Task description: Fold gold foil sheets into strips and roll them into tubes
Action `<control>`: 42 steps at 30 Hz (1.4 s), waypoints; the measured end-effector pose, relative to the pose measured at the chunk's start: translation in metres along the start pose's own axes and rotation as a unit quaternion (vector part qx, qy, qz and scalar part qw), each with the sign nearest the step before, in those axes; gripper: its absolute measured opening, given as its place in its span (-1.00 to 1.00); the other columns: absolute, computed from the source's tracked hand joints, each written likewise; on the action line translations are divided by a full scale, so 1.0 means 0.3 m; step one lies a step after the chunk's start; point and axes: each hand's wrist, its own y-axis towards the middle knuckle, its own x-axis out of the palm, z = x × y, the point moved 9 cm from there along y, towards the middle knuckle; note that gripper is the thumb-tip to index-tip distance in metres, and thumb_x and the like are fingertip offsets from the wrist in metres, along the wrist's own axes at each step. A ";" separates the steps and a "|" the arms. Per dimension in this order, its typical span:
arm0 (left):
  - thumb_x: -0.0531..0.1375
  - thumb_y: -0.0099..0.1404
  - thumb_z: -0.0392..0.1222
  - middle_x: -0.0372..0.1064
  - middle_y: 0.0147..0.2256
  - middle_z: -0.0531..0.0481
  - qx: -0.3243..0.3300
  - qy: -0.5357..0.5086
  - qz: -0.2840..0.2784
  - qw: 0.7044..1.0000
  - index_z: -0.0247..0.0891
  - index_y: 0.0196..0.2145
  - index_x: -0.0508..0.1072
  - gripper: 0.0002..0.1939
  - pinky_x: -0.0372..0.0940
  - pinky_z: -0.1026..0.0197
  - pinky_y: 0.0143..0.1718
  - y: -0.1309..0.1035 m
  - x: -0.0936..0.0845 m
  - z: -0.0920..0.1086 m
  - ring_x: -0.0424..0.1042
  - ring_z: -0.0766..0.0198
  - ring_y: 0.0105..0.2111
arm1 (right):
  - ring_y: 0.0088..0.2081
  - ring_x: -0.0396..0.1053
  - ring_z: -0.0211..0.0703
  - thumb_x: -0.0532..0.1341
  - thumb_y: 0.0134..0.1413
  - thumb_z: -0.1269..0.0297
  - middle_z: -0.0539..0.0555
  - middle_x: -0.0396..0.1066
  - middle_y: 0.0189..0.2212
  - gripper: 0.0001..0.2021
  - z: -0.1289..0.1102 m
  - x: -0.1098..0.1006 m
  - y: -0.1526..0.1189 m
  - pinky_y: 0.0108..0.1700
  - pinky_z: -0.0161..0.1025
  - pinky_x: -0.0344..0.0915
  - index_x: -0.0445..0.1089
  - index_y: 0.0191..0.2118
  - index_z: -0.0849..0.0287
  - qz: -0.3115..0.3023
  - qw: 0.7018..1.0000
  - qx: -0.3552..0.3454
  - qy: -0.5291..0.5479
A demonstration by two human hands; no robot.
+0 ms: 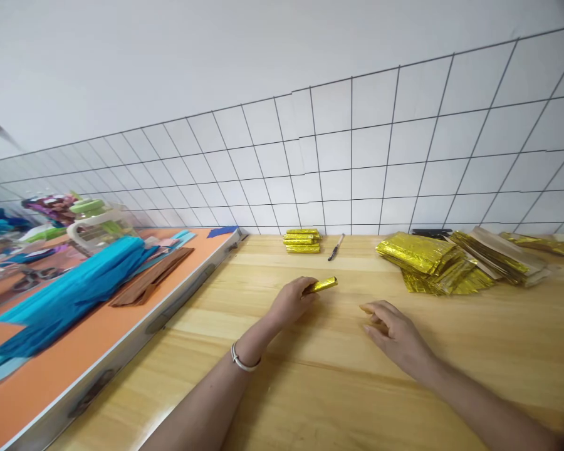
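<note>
My left hand (295, 300) is closed around one end of a gold foil roll (326, 285), just above the wooden table (310, 388). To its right, my right hand (395, 335) holds nothing, its fingers curved and apart. Several similar gold foil rolls (302, 241) lie stacked against the wall, beyond my left hand. A pen (336, 248) rests beside that stack. At the back right, a pile of folded gold foil sheets (423, 254) is spread on the table.
An orange-topped table (183, 275) adjoins on the left. On it lie blue crepe paper (84, 282), brown paper (153, 279), scissors (37, 275) and a container with a green lid (87, 205). A tiled wall (371, 150) bounds the back. More gold foil (540, 243) lies far right.
</note>
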 end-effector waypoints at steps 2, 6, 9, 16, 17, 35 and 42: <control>0.16 0.16 -0.24 0.38 -0.26 -0.07 -0.014 0.025 0.009 1.000 -0.24 -0.19 0.44 -0.77 0.21 0.18 -0.16 0.015 -0.038 -0.065 0.32 0.17 -0.24 | -0.12 0.34 -0.10 0.11 0.06 0.30 0.14 0.33 -0.09 -0.69 0.014 0.012 0.002 -0.08 -0.13 0.33 0.32 -0.05 0.13 -0.016 1.000 -0.007 -0.009; 0.26 0.05 -0.20 0.39 -0.18 -0.10 -0.035 0.043 0.007 0.998 -0.24 -0.12 0.43 -0.62 0.21 0.14 -0.09 0.026 -0.088 -0.171 0.33 0.12 -0.18 | -0.06 0.31 -0.04 0.12 0.06 0.26 0.15 0.36 -0.10 -0.72 0.022 0.018 0.007 -0.02 -0.08 0.29 0.36 -0.08 0.13 -0.023 0.999 -0.027 -0.035; 0.27 0.04 -0.17 0.41 -0.17 -0.07 -0.050 0.038 -0.003 0.998 -0.24 -0.12 0.44 -0.60 0.24 0.17 -0.11 0.023 -0.119 -0.221 0.37 0.14 -0.19 | -0.06 0.30 -0.03 0.12 0.07 0.25 0.14 0.36 -0.11 -0.74 0.026 0.028 0.009 -0.01 -0.06 0.28 0.38 -0.10 0.12 -0.037 0.997 -0.043 -0.058; 0.24 0.08 -0.14 0.46 -0.23 0.01 -0.065 0.008 -0.027 0.997 -0.21 -0.16 0.47 -0.67 0.30 0.26 -0.20 0.009 -0.145 -0.248 0.41 0.22 -0.26 | -0.06 0.29 -0.01 0.11 0.08 0.24 0.14 0.37 -0.13 -0.76 0.011 0.036 0.013 -0.02 -0.06 0.27 0.39 -0.13 0.11 -0.058 0.993 -0.060 -0.087; 0.24 0.08 -0.15 0.46 -0.23 0.01 -0.060 0.007 -0.027 0.998 -0.21 -0.17 0.47 -0.68 0.30 0.27 -0.20 0.009 -0.143 -0.244 0.41 0.23 -0.27 | -0.06 0.29 -0.01 0.11 0.08 0.25 0.14 0.38 -0.13 -0.76 0.005 0.036 0.014 -0.02 -0.05 0.26 0.39 -0.14 0.10 -0.060 0.992 -0.062 -0.088; 0.19 0.21 -0.11 0.44 -0.28 0.00 0.057 0.094 0.035 0.993 -0.15 -0.19 0.48 -0.79 0.24 0.20 -0.12 0.026 -0.050 -0.171 0.37 0.21 -0.22 | -0.10 0.26 -0.04 0.10 0.08 0.32 0.13 0.37 -0.19 -0.80 -0.028 0.049 0.018 -0.06 -0.12 0.22 0.40 -0.19 0.15 -0.103 0.986 -0.065 -0.114; 0.21 0.20 -0.15 0.44 -0.30 0.01 0.087 0.121 0.055 0.987 -0.16 -0.23 0.47 -0.83 0.25 0.20 -0.16 0.032 -0.060 -0.158 0.38 0.22 -0.25 | -0.09 0.24 -0.05 0.10 0.08 0.33 0.14 0.36 -0.18 -0.80 -0.028 0.051 0.014 -0.04 -0.12 0.20 0.40 -0.19 0.16 -0.106 0.986 -0.060 -0.116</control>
